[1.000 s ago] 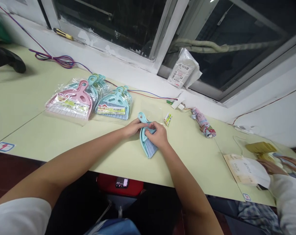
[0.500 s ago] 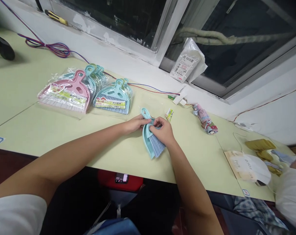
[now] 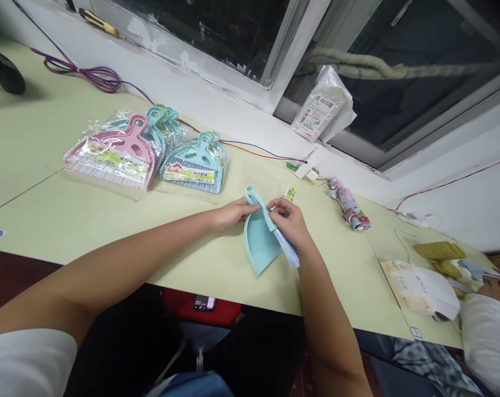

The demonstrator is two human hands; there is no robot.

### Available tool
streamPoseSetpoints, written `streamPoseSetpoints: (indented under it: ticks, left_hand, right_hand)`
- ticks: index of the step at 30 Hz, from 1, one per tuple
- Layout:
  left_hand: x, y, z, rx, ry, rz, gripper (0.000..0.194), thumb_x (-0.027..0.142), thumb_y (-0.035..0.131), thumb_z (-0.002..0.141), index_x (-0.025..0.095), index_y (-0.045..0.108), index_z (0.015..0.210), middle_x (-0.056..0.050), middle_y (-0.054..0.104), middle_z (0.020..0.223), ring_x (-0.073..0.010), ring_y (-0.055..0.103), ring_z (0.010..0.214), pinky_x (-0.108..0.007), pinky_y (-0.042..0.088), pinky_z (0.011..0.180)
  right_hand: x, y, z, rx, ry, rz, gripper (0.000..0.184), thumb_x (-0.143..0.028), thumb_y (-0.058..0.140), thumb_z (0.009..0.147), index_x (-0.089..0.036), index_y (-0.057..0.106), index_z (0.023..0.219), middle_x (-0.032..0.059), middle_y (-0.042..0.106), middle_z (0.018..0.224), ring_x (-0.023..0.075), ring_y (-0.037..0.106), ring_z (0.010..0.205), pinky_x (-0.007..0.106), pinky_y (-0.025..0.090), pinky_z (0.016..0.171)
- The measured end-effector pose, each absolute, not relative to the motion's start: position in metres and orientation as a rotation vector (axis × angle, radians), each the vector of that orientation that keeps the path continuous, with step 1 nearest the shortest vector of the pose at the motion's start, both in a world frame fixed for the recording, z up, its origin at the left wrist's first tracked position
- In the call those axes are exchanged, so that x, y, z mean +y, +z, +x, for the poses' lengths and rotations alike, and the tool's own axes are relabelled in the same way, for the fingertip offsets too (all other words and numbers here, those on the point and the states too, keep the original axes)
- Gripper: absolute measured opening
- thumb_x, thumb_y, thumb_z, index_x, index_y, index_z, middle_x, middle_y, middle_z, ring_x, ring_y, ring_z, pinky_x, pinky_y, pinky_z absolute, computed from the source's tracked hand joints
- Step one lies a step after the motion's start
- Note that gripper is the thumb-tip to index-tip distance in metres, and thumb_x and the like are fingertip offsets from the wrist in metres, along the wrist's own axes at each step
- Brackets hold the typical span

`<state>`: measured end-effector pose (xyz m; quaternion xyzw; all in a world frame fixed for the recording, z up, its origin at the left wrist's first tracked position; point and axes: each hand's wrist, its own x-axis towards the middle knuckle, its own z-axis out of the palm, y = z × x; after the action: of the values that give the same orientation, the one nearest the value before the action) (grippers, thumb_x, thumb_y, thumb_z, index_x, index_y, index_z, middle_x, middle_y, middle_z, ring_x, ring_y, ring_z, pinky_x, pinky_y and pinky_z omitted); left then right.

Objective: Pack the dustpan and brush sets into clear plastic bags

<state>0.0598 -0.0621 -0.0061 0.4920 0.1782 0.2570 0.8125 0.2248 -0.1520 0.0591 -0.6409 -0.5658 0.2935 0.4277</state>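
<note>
At the middle of the bench [image 3: 184, 248], toward its near edge, a person's two hands hold a light-blue dustpan [image 3: 261, 245] and its matching hand brush [image 3: 289, 251]. The dustpan's looped handle points to the far side and its wide pan opens toward the near side; whether it touches the bench I cannot tell. Fingers of the left hand [image 3: 234, 213] are closed on the dustpan's handle, thumb on top. Fingers of the right hand [image 3: 289, 218] are bent around the brush, pinching it at the pan's right side, its blue-grey bristles slanting to the near right.

Just beyond the hands lie a clear plastic sleeve [image 3: 258, 175] and, to its right, a small green-and-white label card [image 3: 290, 193]. Farther left, bagged dustpan sets lie in two groups: a pink set [image 3: 128, 149] in front of blue ones, and a light-blue set [image 3: 194, 165] to its right. Behind them, at the far left, a red-and-blue cable [image 3: 96, 77] is coiled, with a yellow-and-black screwdriver [image 3: 101, 23] on the window ledge. Right of the hands lies a patterned cloth bundle [image 3: 349, 205]; farther right are a pack marked "Face" [image 3: 411, 284] and a co-worker's hand [image 3: 498, 289].
</note>
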Motion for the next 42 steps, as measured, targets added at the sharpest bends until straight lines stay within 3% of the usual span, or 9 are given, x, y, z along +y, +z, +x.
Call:
streamPoseSetpoints:
  ticks: [5, 8, 12, 22, 31, 42]
  left_hand:
    - [-0.05, -0.004, 0.055, 0.437, 0.676, 0.991, 0.04, 0.048, 0.08, 0.077, 0.018, 0.07, 0.101, -0.008, 0.072, 0.094, -0.0258, 0.067, 0.093, -0.037, 0.051, 0.084]
    - [-0.034, -0.003, 0.051, 0.532, 0.888, 0.87, 0.035, 0.046, 0.077, 0.078, 0.018, 0.069, 0.096, -0.006, 0.072, 0.087, -0.0264, 0.068, 0.089, -0.038, 0.053, 0.083]
    - [-0.012, -0.003, 0.046, 0.636, 1.084, 0.647, 0.031, 0.046, 0.069, 0.084, 0.018, 0.065, 0.098, -0.005, 0.071, 0.089, -0.0249, 0.069, 0.091, -0.037, 0.054, 0.087]
    - [-0.009, 0.001, 0.044, 0.612, 1.086, 0.478, 0.027, 0.043, 0.067, 0.086, 0.018, 0.063, 0.097, -0.005, 0.071, 0.084, -0.024, 0.07, 0.085, -0.037, 0.052, 0.091]
    - [-0.013, 0.008, 0.043, 0.608, 1.109, 0.518, 0.022, 0.038, 0.064, 0.089, 0.017, 0.062, 0.083, -0.003, 0.067, 0.073, -0.0208, 0.067, 0.074, -0.035, 0.052, 0.084]
    - [-0.016, 0.011, 0.043, 0.612, 1.091, 0.54, 0.022, 0.037, 0.063, 0.089, 0.017, 0.061, 0.081, -0.002, 0.065, 0.07, -0.0201, 0.065, 0.071, -0.034, 0.052, 0.082]
  right_hand:
    - [-0.158, 0.075, 0.263, -1.329, 0.391, -1.589, 0.025, -0.029, 0.059, 0.07, -0.021, 0.064, 0.094, -0.003, 0.057, 0.067, 0.0138, 0.051, 0.06, 0.026, 0.04, 0.059]
    - [-0.154, 0.067, 0.288, -1.289, 0.067, -1.806, 0.027, -0.03, 0.061, 0.07, -0.022, 0.065, 0.095, -0.001, 0.061, 0.073, 0.0167, 0.056, 0.066, 0.03, 0.045, 0.067]
    - [-0.145, 0.046, 0.304, -1.389, -0.094, -2.128, 0.026, -0.034, 0.063, 0.073, -0.024, 0.064, 0.097, 0.0019, 0.067, 0.083, 0.0216, 0.061, 0.078, 0.035, 0.045, 0.077]
    - [-0.143, 0.033, 0.306, -1.442, -0.12, -2.555, 0.023, -0.036, 0.058, 0.08, -0.024, 0.06, 0.1, 0.0064, 0.071, 0.09, 0.0277, 0.064, 0.089, 0.035, 0.041, 0.07]
    - [-0.144, 0.034, 0.309, -1.431, -0.048, -2.676, 0.023, -0.039, 0.058, 0.081, -0.025, 0.059, 0.099, 0.0065, 0.07, 0.092, 0.0273, 0.063, 0.093, 0.034, 0.042, 0.071]
    - [-0.143, 0.031, 0.31, -1.409, 0.017, -2.735, 0.025, -0.04, 0.059, 0.079, -0.024, 0.06, 0.099, 0.0075, 0.069, 0.095, 0.0278, 0.063, 0.093, 0.033, 0.041, 0.067]
